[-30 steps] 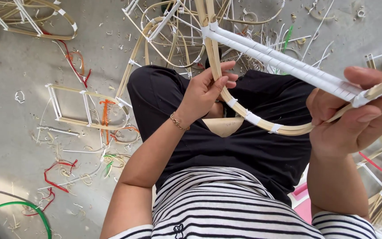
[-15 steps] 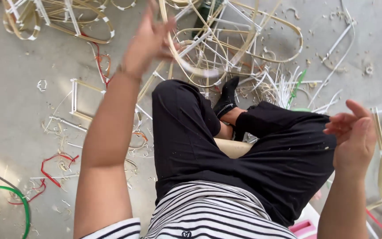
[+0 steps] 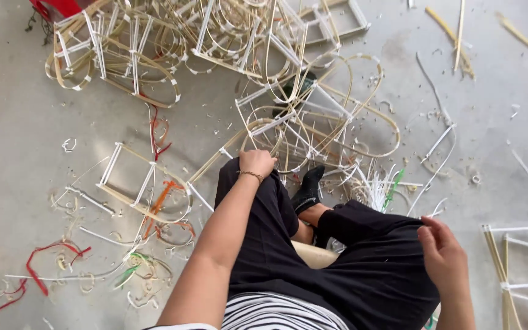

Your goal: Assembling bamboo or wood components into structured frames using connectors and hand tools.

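At far left, a small bamboo frame (image 3: 134,183) is lying on the concrete floor (image 3: 19,153). Your left hand (image 3: 256,163) is reaching past your knee, fingers curled on the near edge of the tangled frame pile (image 3: 313,122). Your right hand (image 3: 444,256) is hovering loosely open, holding nothing, over your thigh, well apart from the pile.

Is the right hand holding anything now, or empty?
Empty: the right hand hovers open over the black-trousered knee, fingers spread, nothing in it.
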